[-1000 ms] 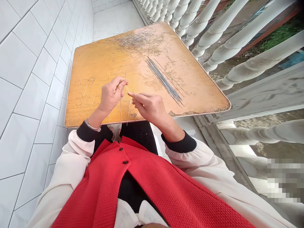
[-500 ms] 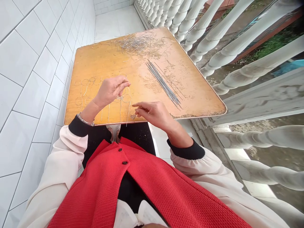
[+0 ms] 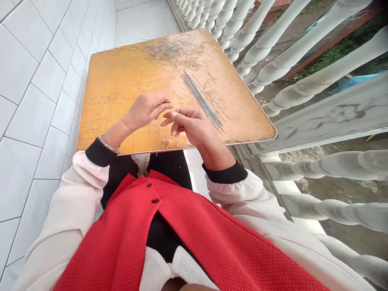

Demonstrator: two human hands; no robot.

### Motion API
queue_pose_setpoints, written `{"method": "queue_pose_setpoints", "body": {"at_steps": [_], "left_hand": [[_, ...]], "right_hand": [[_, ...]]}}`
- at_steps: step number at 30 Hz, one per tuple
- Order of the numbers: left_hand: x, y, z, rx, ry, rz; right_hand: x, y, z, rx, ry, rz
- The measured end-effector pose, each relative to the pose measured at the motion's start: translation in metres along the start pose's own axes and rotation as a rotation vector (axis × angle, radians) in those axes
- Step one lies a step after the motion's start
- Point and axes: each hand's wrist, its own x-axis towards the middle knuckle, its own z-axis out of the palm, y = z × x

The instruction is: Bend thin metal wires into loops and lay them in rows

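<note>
Worn orange tabletop (image 3: 121,76), left hand (image 3: 145,111) just beside right hand (image 3: 189,127), straight wires (image 3: 201,103) nearby

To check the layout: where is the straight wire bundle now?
Head view: the straight wire bundle lies on the orange tabletop's right side, just beyond the right hand, below the tangled wire heap.

Soft daylight is coming from the right side, through the white turned stone railing (image 3: 321,74), and the whole picture is looking bright. The orange wooden table (image 3: 121,81) is showing a pale glare on its right part, shadows are falling only weakly, the white tiled wall (image 3: 39,81) is bending toward the edge, and a small pixelated patch (image 3: 382,190) is covering the right border.
</note>
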Motion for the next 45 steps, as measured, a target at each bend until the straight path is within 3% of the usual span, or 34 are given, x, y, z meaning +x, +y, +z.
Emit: {"method": "queue_pose_setpoints", "body": {"at_steps": [8,10,14,19,27,35,38,45], "left_hand": [[-0.009,0.0,-0.003,-0.451,0.019,-0.237],[-0.019,-0.004,-0.002,-0.377,0.018,-0.215],[-0.032,-0.011,0.001,-0.141,-0.016,-0.039],[-0.031,-0.011,-0.006,0.039,-0.123,0.072],[-0.025,-0.001,-0.021,0.177,-0.232,0.122],[-0.021,-0.01,-0.028,0.043,-0.353,0.045],[-0.022,-0.011,-0.026,0.02,-0.281,0.019],[-0.042,0.005,-0.005,0.266,0.147,0.01]], "right_hand": [[0.005,0.006,0.008,0.081,0.172,-0.016],[0.005,0.008,0.008,0.081,0.198,-0.026],[0.003,0.009,0.009,0.058,0.215,-0.029],[0.001,0.006,0.012,0.006,0.217,-0.05],[0.002,0.0,0.014,-0.137,0.286,-0.095],[0.002,-0.003,0.014,-0.085,0.176,-0.039],[0.002,-0.002,0.013,-0.025,0.155,-0.025],[0.003,0.002,0.016,0.038,0.267,-0.029]]}}
